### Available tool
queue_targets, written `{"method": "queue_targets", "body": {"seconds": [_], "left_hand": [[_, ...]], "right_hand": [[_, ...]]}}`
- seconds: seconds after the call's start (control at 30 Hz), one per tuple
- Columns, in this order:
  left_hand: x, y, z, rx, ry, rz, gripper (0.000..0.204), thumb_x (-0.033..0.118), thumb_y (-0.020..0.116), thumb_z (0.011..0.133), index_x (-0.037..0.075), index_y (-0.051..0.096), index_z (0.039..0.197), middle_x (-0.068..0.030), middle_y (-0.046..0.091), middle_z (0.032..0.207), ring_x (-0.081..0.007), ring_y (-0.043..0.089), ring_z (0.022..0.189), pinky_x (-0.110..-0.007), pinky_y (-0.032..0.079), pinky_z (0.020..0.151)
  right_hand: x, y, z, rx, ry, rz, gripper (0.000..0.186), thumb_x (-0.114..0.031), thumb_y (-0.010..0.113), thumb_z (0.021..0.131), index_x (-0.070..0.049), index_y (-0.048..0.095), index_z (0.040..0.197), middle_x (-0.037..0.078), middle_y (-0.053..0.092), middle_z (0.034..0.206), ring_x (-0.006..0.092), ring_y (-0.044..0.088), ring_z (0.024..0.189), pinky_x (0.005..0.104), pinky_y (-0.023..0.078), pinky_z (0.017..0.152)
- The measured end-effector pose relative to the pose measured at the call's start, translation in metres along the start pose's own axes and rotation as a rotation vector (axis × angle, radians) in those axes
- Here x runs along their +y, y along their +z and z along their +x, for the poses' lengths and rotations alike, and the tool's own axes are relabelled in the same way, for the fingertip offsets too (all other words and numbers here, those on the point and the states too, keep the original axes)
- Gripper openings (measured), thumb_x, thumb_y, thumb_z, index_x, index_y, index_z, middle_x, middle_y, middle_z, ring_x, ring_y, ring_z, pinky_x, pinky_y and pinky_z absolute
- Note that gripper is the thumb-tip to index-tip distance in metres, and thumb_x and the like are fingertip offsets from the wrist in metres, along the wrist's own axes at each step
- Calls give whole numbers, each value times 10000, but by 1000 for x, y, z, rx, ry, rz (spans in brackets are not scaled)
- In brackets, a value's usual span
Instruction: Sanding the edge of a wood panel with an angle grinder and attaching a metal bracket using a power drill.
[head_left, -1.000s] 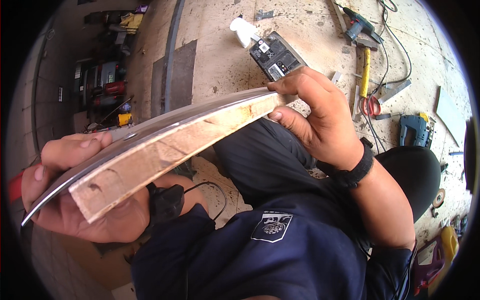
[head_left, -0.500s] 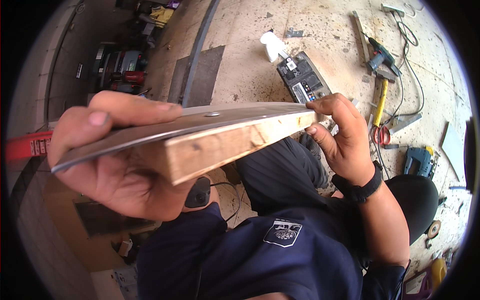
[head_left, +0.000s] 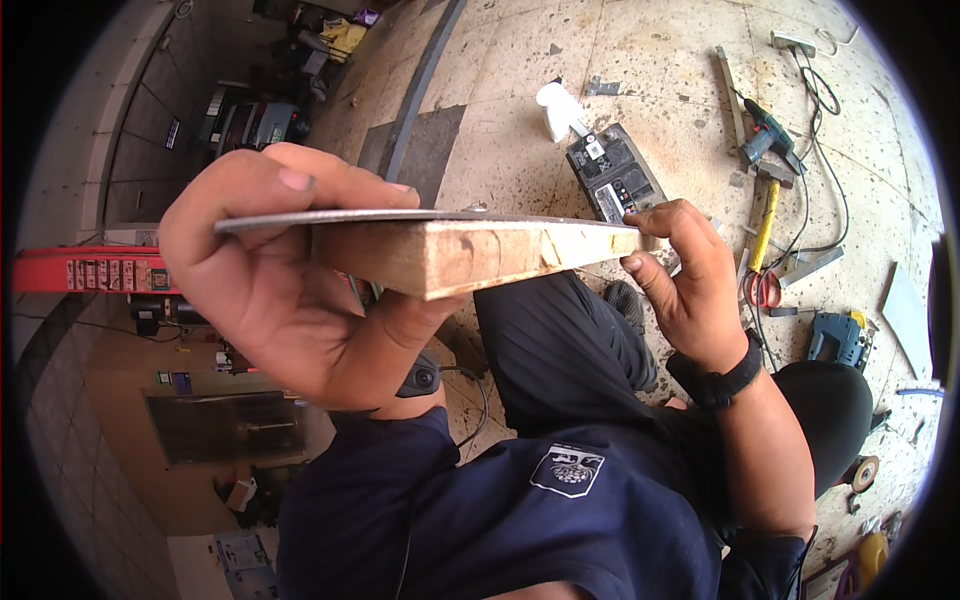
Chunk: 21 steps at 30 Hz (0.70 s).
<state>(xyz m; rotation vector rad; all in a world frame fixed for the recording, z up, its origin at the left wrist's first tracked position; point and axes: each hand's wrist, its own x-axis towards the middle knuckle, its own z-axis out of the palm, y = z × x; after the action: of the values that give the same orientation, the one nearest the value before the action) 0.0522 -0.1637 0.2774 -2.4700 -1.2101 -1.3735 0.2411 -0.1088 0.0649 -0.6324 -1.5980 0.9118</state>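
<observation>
Held up across my view is a pale wooden board (head_left: pixel 480 258) with rough, stained edges. A thin grey metal sheet (head_left: pixel 330 219) lies along its upper face and overhangs it at the left. My left hand (head_left: pixel 265 290) is closed round the near left end, fingers over the sheet and thumb under the wood. At the other end, my right hand (head_left: pixel 695 280) pinches the board and sheet between thumb and fingers. The sheet is seen almost edge-on, so most of its top is hidden.
On the floor beyond lie a car battery (head_left: pixel 615 175), a white bottle (head_left: pixel 558 112) and a dark metal bar (head_left: pixel 420 85). To the right are a corded drill (head_left: pixel 768 135), a yellow-handled hammer (head_left: pixel 766 225) and a blue jigsaw-like power tool (head_left: pixel 838 338). A red beam (head_left: pixel 90 272) stands left.
The board and sheet have tilted, so the sheet's top now shows edge-on. My left hand has moved up and to the right with its end. My right hand stays nearly in place.
</observation>
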Motion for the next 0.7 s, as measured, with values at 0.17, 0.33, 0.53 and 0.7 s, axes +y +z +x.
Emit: {"method": "queue_targets", "body": {"seconds": [0.17,0.33,0.53,0.7], "left_hand": [[2,6,-3,48,-17,-24,757,228,945,799,20,457,1338,-206,664,936,-219,666,804,-292,519,750],[-4,4,-2,2,28,-17,755,258,947,810,19,456,1331,-190,656,931,-217,658,796,-298,523,742],[-1,-7,2,94,-16,107,973,340,986,772,-39,383,1434,-162,664,1147,-225,692,1035,-324,592,893],[-9,-12,5,16,-6,20,948,196,992,764,-54,406,1466,-185,656,1198,-248,688,1075,-351,591,936]], "right_hand": [[1,1,-4,18,31,21,271,-165,823,891,-20,700,1084,160,682,974,364,687,907,415,558,798],[3,3,-5,33,42,29,276,-177,830,887,-33,699,1083,146,676,963,352,675,890,415,548,776],[6,9,4,74,-13,51,272,-247,818,922,-42,679,1034,137,671,922,365,678,872,428,552,763],[14,10,4,127,-38,58,267,-258,815,925,-43,682,1012,137,676,917,364,683,893,435,555,776]]}}
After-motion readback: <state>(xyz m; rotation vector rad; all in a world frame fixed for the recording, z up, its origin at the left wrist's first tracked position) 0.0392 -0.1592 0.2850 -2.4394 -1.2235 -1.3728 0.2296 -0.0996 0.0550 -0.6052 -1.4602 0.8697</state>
